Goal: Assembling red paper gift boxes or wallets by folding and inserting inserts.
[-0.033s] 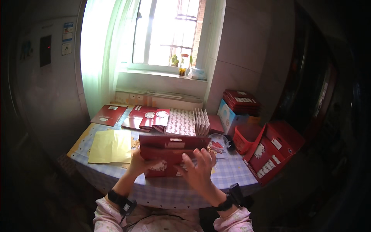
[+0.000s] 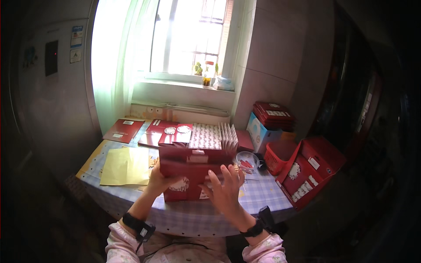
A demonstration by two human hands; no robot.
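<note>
A dark red cardboard folder-like packet (image 2: 193, 177) stands upright before me at the table's near side, its top flap raised and a pale patterned label on its front. My left hand (image 2: 158, 180) grips its left edge, thumb across the front. My right hand (image 2: 224, 191) has its fingers spread over the packet's right front; whether the fingertips touch it I cannot tell. Behind it lie more red packets (image 2: 160, 131) and a white patterned accordion insert (image 2: 205, 136) with its pleats fanned out. A yellow paper sheet (image 2: 126, 166) lies flat to the left of my left hand.
On the right are a clear round bowl (image 2: 247, 161) with red pieces, a red plastic basket (image 2: 275, 158) and a large open red box (image 2: 302, 177). Red packets (image 2: 274, 115) are stacked on a blue and white box (image 2: 258, 129). A checked tablecloth (image 2: 263, 197) covers the table.
The packet's upper flap has risen and tilted slightly back. My right hand has shifted slightly, its fingers still spread, and my left hand keeps its grip.
</note>
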